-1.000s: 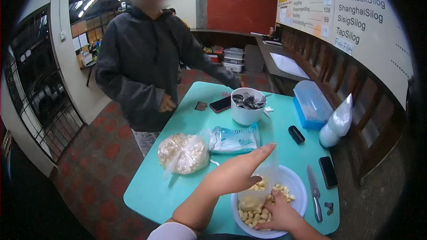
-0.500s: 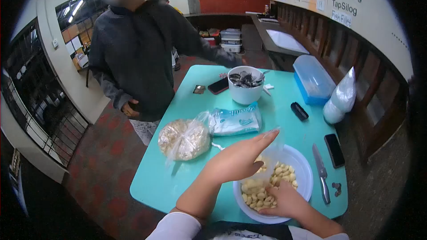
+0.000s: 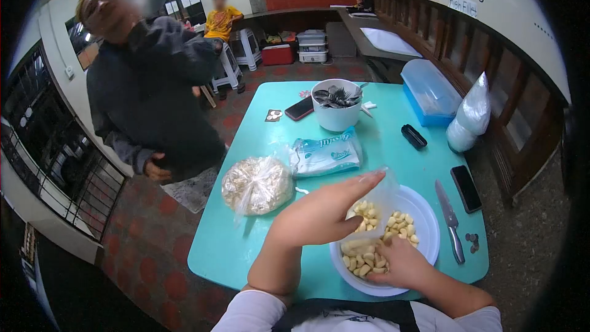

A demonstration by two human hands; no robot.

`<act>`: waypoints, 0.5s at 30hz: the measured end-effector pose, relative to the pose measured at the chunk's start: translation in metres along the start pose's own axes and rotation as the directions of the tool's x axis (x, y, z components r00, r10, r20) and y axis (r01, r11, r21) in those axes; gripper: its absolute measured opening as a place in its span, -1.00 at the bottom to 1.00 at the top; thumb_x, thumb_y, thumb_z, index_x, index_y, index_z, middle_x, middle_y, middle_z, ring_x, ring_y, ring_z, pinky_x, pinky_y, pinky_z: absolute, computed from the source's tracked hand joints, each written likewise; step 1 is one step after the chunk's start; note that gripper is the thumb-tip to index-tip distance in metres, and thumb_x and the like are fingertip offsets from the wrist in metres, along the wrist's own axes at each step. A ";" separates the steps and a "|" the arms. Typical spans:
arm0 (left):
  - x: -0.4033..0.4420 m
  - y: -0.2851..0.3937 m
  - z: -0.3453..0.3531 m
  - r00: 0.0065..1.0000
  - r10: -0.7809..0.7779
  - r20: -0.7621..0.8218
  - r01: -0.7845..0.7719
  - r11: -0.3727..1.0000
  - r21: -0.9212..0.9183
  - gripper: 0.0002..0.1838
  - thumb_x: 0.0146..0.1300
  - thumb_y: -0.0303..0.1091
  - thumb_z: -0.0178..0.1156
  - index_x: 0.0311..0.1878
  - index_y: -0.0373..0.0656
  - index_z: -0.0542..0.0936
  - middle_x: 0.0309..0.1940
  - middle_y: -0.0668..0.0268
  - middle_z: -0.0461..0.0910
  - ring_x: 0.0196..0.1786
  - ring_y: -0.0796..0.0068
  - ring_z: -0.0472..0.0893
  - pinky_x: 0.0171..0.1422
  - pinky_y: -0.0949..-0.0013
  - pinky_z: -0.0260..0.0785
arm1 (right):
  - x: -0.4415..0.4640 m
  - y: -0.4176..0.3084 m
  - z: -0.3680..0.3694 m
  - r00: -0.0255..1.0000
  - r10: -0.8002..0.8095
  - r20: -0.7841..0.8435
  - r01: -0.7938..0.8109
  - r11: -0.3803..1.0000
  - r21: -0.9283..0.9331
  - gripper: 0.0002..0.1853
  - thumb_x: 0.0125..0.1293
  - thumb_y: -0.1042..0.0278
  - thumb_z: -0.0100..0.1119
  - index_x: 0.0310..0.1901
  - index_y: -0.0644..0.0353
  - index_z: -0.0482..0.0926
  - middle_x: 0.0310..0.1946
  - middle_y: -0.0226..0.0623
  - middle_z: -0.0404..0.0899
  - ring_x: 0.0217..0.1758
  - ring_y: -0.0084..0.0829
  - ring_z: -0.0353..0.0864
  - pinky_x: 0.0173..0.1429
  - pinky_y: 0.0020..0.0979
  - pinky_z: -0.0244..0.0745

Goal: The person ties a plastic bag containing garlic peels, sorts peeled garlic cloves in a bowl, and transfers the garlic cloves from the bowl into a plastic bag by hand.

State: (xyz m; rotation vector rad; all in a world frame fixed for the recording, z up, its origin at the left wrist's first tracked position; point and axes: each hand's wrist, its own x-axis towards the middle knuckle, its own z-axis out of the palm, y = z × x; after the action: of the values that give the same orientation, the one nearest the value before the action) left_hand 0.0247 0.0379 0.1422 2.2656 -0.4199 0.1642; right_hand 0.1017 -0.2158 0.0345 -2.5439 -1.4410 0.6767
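My left hand [image 3: 319, 210] holds the rim of a clear plastic bag [image 3: 382, 193] over a white basin [image 3: 428, 233]. Peeled garlic cloves [image 3: 399, 224] lie in the basin, and some show through the bag. My right hand [image 3: 402, 261] is down in the basin, its fingers curled among the cloves at the bag's lower end; what they grip is partly hidden. Left of my left hand sits a knotted clear bag [image 3: 257, 185] of pale contents. A blue and white packet [image 3: 326, 155] lies beyond my hands.
On the turquoise table [image 3: 227, 258] are a knife [image 3: 450, 221], a phone [image 3: 466, 189], coins, a black object [image 3: 413, 137], a cutlery tub [image 3: 337, 114], a blue box [image 3: 430, 92] and a plastic-wrapped stack [image 3: 469, 114]. A person [image 3: 153, 98] stands at the left; another sits behind.
The standing person has moved left, away from the table, and raised an arm towards the head. The camera view has shifted. My left hand stays on the bag, my right among the cloves.
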 end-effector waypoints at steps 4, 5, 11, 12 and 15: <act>-0.001 0.002 -0.005 0.998 0.004 0.057 -0.003 1.000 -0.014 -0.12 0.15 -0.61 0.20 0.57 -0.08 0.12 0.45 -0.01 0.30 -0.19 0.24 0.66 -0.20 0.33 0.55 | -0.012 -0.001 0.002 0.990 -0.132 0.050 0.133 0.991 -0.027 -0.14 0.08 -0.38 0.30 0.17 0.27 0.56 0.07 0.19 0.40 0.11 0.14 0.46 0.23 -0.03 0.45; -0.001 0.001 -0.006 0.998 -0.007 0.067 0.009 1.000 -0.024 -0.12 0.15 -0.61 0.20 0.56 -0.09 0.13 0.45 -0.01 0.30 -0.18 0.23 0.66 -0.19 0.33 0.55 | -0.014 -0.003 0.002 0.985 -0.165 0.058 0.166 0.986 -0.020 -0.14 0.08 -0.39 0.30 0.17 0.27 0.56 0.06 0.19 0.41 0.11 0.14 0.46 0.24 -0.03 0.44; -0.005 -0.001 -0.006 0.999 0.032 0.037 -0.030 0.998 -0.062 -0.19 0.15 -0.59 0.16 0.53 -0.15 0.18 0.41 -0.04 0.34 -0.19 0.16 0.66 -0.12 0.26 0.54 | -0.018 -0.015 0.014 0.993 -0.117 0.016 0.117 0.991 -0.058 -0.16 0.09 -0.45 0.27 0.07 0.27 0.62 -0.02 0.20 0.43 0.12 0.14 0.44 0.23 -0.02 0.42; -0.006 0.000 -0.007 0.999 0.033 0.021 -0.032 0.998 -0.060 -0.20 0.14 -0.58 0.15 0.52 -0.17 0.20 0.39 -0.06 0.36 -0.22 0.13 0.67 -0.09 0.23 0.53 | -0.017 -0.015 0.011 0.994 -0.104 0.040 0.106 0.993 -0.045 -0.16 0.10 -0.44 0.27 0.07 0.28 0.62 -0.02 0.20 0.43 0.11 0.14 0.44 0.23 -0.02 0.42; -0.008 0.002 -0.008 1.000 0.014 0.024 -0.013 1.000 -0.025 -0.20 0.15 -0.58 0.15 0.51 -0.16 0.20 0.40 -0.06 0.35 -0.23 0.15 0.67 -0.10 0.23 0.53 | -0.022 -0.024 -0.005 0.994 -0.052 0.092 0.054 0.998 -0.026 -0.18 0.12 -0.43 0.26 0.07 0.29 0.60 0.00 0.19 0.43 0.09 0.13 0.45 0.20 -0.04 0.44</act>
State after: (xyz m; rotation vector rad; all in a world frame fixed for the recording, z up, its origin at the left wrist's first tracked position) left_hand 0.0165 0.0446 0.1462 2.2424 -0.4475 0.1381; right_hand 0.0753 -0.2207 0.0534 -2.5165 -1.5523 0.7788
